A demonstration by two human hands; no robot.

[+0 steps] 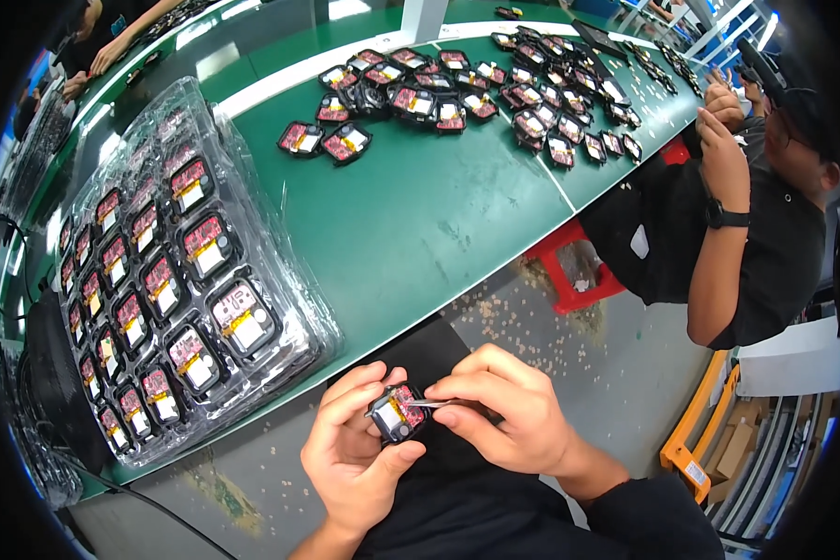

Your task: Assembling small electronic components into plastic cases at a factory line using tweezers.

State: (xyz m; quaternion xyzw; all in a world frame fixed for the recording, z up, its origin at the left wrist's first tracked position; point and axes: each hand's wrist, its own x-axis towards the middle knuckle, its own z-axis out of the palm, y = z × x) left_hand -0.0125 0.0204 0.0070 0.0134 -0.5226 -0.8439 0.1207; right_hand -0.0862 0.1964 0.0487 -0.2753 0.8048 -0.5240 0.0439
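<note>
Above my lap, my left hand grips a small black device housing by its edges. Its open face shows a red circuit board, a white block and a yellow strip. My right hand pinches a pair of metal tweezers, whose tips reach onto the red board. On the green table to the left lies a stack of clear plastic trays. The top tray's pockets hold several similar housings, boards facing up.
Loose housings are heaped across the table's far side and far right. A person in dark clothes sits at the right, near a red stool. An orange-framed cart stands lower right. Small pale bits litter the floor.
</note>
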